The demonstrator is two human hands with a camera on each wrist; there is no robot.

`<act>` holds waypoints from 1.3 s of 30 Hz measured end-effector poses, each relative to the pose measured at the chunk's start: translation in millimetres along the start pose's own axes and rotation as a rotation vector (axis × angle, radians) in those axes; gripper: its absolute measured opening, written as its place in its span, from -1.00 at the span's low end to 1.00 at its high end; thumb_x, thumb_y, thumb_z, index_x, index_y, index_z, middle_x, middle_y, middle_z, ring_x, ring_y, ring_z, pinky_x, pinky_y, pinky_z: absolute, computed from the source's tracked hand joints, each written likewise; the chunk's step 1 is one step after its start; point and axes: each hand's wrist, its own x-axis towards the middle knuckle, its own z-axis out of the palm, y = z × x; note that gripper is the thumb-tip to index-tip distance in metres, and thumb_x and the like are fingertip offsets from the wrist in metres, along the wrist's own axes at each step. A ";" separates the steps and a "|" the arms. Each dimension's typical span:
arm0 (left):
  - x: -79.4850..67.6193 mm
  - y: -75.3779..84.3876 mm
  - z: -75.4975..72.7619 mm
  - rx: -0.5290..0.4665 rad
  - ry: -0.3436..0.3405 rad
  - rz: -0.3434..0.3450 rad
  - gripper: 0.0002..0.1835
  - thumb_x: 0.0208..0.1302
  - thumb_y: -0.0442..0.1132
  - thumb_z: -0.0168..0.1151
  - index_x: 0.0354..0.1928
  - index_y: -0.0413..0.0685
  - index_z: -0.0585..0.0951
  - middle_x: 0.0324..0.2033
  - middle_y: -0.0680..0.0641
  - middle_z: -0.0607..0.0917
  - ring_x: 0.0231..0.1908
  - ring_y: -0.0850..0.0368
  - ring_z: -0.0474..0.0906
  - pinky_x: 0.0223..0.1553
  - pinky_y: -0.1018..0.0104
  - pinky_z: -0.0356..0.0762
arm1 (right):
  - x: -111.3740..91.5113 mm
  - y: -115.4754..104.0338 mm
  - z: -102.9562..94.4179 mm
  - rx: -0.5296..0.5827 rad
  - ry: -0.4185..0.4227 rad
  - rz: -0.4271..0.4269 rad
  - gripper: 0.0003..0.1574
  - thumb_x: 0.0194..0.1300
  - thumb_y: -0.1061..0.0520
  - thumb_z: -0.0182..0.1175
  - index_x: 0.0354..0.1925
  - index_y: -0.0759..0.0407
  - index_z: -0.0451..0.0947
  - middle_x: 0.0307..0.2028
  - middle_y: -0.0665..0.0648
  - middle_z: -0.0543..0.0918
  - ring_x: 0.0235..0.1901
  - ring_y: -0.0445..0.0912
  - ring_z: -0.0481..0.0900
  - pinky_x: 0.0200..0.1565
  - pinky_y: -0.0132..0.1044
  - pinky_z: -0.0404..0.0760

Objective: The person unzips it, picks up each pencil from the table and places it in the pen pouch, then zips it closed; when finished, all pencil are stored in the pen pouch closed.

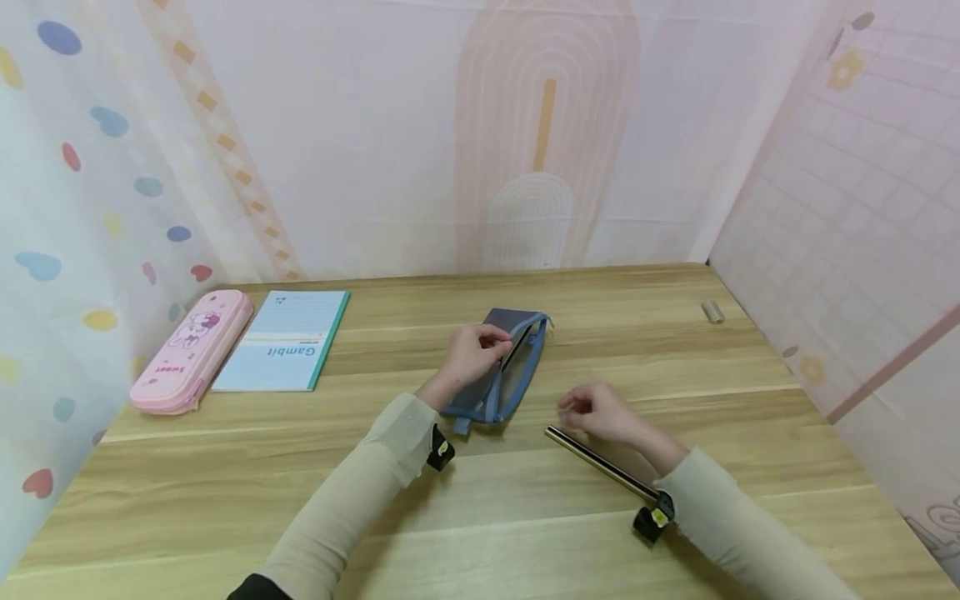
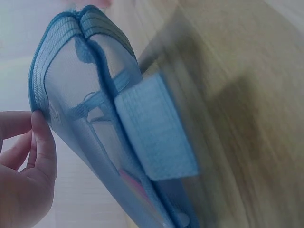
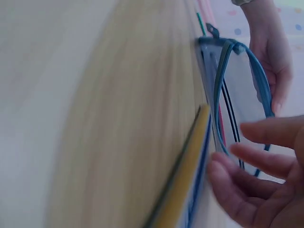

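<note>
A blue mesh zipper pouch (image 1: 472, 383) lies on the table with its mouth open toward the right. My left hand (image 1: 472, 358) pinches the upper edge of that mouth between thumb and fingers, also plain in the left wrist view, where the pouch's fabric tab (image 2: 156, 128) faces the camera. Dark slim things and a bit of pink show through the mesh. To the right of the pouch, my right hand (image 1: 603, 414) hovers with loosely bent fingers and nothing in them. Below it lies a long, slim black-and-gold thing (image 1: 600, 462); its exact kind is unclear.
A pink pencil case (image 1: 191, 354) and a light blue notebook (image 1: 281, 342) lie side by side at the table's left. Near the back right corner sits a small beige piece (image 1: 712, 312). Printed curtains (image 1: 360, 150) stand behind the wooden table (image 1: 480, 533) and along its sides.
</note>
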 end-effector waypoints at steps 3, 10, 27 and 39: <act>0.1 0.8 -3.1 -0.012 0.002 0.001 -0.85 0.14 -0.27 0.17 -0.29 -0.17 0.64 -0.47 -0.15 0.64 -0.59 0.24 0.47 -0.57 0.45 0.43 | -15.6 4.5 -8.9 -0.094 -0.035 -0.012 -0.70 0.06 0.24 0.21 -0.24 0.45 0.54 -0.45 0.19 0.63 -0.51 -0.23 0.47 -0.49 -0.45 0.47; 0.5 1.3 -11.1 -0.058 0.018 -0.023 -0.80 0.15 -0.27 0.16 -0.24 -0.24 0.63 -0.42 -0.16 0.65 -0.55 0.24 0.48 -0.52 0.44 0.48 | -52.2 7.9 -24.1 -0.160 -0.149 0.023 -0.66 -0.02 0.13 0.30 -0.29 0.36 0.56 -0.60 0.00 0.52 -0.62 -0.30 0.36 -0.60 -0.47 0.38; 4.4 6.4 -14.0 -0.194 0.075 -0.022 -0.80 0.11 -0.33 0.19 -0.24 -0.32 0.62 -0.39 -0.22 0.65 -0.59 0.33 0.44 -0.50 0.46 0.52 | -75.4 3.3 -11.7 -0.254 -0.178 -0.026 -0.77 0.00 0.29 0.23 -0.27 0.23 0.52 -0.55 -0.07 0.47 -0.56 -0.35 0.32 -0.53 -0.48 0.36; 5.7 9.2 -15.9 -0.310 0.066 -0.083 -0.81 0.13 -0.35 0.16 -0.23 -0.29 0.62 -0.40 -0.13 0.62 -0.50 0.30 0.47 -0.28 0.19 0.58 | -71.6 6.5 -9.1 -0.188 -0.192 -0.029 -0.67 0.05 0.31 0.18 -0.14 0.29 0.47 -0.51 -0.02 0.48 -0.56 -0.34 0.32 -0.53 -0.47 0.38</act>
